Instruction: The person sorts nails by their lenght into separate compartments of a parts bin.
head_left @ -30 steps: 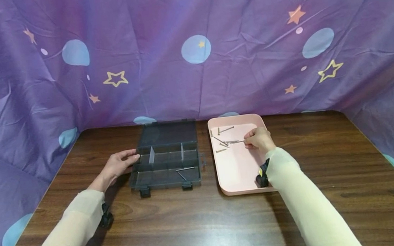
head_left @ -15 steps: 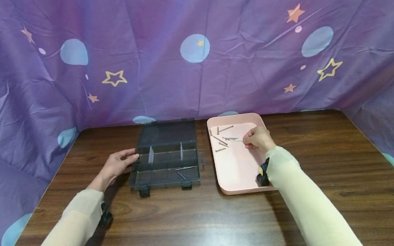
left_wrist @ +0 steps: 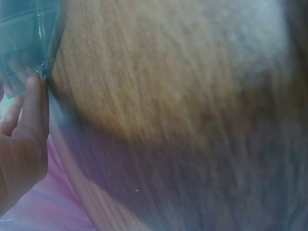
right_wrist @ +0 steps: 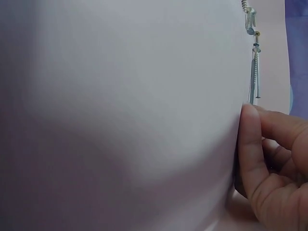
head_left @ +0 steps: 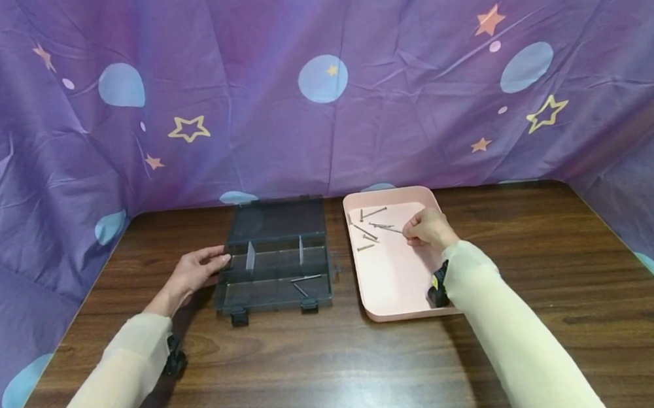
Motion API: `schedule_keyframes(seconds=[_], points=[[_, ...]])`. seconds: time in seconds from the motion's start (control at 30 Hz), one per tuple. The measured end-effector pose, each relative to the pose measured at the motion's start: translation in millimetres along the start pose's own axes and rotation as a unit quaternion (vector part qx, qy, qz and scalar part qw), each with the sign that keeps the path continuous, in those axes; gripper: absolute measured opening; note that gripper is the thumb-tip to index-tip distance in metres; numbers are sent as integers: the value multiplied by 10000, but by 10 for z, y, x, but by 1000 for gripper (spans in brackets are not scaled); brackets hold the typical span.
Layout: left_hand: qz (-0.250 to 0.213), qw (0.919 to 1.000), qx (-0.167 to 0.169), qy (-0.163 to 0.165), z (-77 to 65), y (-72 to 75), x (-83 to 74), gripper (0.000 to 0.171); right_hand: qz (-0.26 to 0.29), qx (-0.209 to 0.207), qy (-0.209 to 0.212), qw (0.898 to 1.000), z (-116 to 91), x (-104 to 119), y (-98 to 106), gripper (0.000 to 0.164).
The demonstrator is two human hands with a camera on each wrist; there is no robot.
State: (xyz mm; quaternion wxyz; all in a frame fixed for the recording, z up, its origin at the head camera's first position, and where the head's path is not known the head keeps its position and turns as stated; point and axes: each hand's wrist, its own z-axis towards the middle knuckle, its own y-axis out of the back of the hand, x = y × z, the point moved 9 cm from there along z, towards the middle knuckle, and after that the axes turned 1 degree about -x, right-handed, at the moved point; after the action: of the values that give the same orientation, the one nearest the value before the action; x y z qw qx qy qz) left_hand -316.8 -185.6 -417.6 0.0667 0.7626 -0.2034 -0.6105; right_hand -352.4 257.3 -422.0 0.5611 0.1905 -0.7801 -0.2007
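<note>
My right hand [head_left: 430,229] is over the pink tray [head_left: 391,290], thumb and fingertips pinching one end of a thin metal nail [head_left: 395,229]. The nail's other end points left toward a few more nails and screws; a screw [head_left: 366,247] lies near the tray's left wall. In the right wrist view, screws [right_wrist: 256,72] and nails line up beyond the fingertips. At the left, my left hand [head_left: 193,273] rests its extended fingers and thumb against the left side of a dark see-through compartment box [head_left: 278,306]. Two nails [head_left: 306,278] lie in its front compartment.
The box's lid [head_left: 278,220] is folded back behind it. Two latches [head_left: 310,307] stick out at the front. White dividers [head_left: 250,256] split the rear row. Brown wooden table [head_left: 296,378] lies in front, and a purple patterned cloth [head_left: 261,131] hangs behind.
The pinched nail has swung from nearly level to slanting, its far end now farther back among the other nails. The right hand has barely shifted; the left hand stays against the box.
</note>
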Motion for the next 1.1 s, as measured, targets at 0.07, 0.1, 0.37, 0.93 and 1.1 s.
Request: schedule_keyframes(seconds=[0.07,0.1,0.37,0.93,1.1], points=[[5,10000,1,10,1,-1,0,57,16,56,28,10000,5,1,-3,12],[3,10000,1,15,3,-2,1,57,34,81,44,10000,7,1,-6,12],[-12,10000,-28,45,11,1,14,57,135,244,104,9996,-6,17,-27,15],[-61,9999,-8,85,5,-8,-5,57,647,338,110,9973,11,-10,-21,14],[-66,10000,-12,67,5,-8,-2,56,691,332,141,9970,-3,6,-17,16]])
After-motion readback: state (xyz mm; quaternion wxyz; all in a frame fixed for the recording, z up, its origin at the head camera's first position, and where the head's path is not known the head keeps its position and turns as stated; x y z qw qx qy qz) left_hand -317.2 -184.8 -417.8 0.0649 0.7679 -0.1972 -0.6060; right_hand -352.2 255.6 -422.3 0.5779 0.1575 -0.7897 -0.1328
